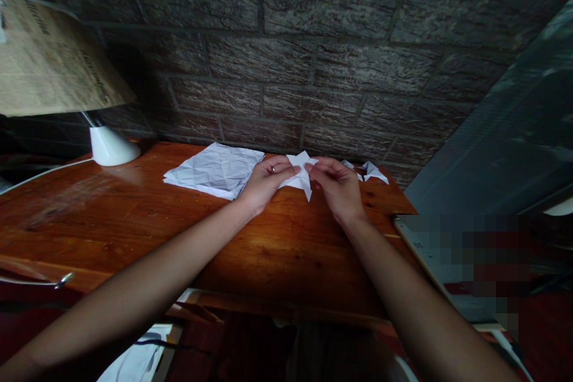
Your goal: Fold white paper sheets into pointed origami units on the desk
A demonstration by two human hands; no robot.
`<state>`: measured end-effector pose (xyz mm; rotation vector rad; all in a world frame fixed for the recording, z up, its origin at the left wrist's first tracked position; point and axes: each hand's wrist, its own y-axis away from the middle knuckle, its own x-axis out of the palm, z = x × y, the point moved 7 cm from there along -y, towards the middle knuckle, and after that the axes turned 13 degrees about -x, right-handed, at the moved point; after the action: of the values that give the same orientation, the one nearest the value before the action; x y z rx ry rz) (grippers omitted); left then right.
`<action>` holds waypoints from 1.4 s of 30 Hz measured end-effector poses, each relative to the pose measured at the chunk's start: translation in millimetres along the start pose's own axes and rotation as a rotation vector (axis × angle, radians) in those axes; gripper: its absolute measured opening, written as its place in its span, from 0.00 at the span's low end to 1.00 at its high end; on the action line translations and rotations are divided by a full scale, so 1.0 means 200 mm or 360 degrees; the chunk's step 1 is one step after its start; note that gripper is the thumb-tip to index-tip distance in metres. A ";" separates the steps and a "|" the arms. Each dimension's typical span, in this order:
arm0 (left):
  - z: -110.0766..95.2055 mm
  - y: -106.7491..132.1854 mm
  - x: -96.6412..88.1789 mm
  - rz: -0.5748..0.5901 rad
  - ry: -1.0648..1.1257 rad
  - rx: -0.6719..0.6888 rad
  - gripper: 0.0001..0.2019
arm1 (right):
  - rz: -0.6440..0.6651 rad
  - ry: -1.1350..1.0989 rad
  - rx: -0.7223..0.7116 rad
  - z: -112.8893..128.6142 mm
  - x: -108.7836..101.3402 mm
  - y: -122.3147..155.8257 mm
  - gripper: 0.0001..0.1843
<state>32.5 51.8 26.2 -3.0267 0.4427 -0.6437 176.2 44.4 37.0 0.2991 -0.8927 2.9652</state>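
Note:
A white folded paper star (302, 176) is held up between both hands over the wooden table. My left hand (266, 181), with a ring on one finger, pinches its left side, the thumb lying across the front. On the right side my right hand (336, 184) is closed on the paper, thumb in front and fingers behind. One point of the star sticks up and another hangs down. Behind my left hand lies a stack of creased white paper sheets (215, 168). Small folded paper pieces (375, 172) sit just beyond my right hand, partly hidden by it.
A lamp with a white base (111, 146) and a printed shade (58, 59) stands at the left of the wooden table (134, 215). A brick wall (286, 71) rises behind. At the right is a flat device (441, 262), partly pixelated. Papers (138, 358) lie below the table edge.

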 end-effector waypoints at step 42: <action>0.01 -0.01 -0.01 0.0004 -0.0040 -0.0030 0.13 | 0.0126 -0.0101 0.0186 -0.01 0.01 0.00 0.13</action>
<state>31.2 53.5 23.1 -3.0480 0.4544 -0.6037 173.8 46.2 35.3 0.3717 -0.7550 3.1037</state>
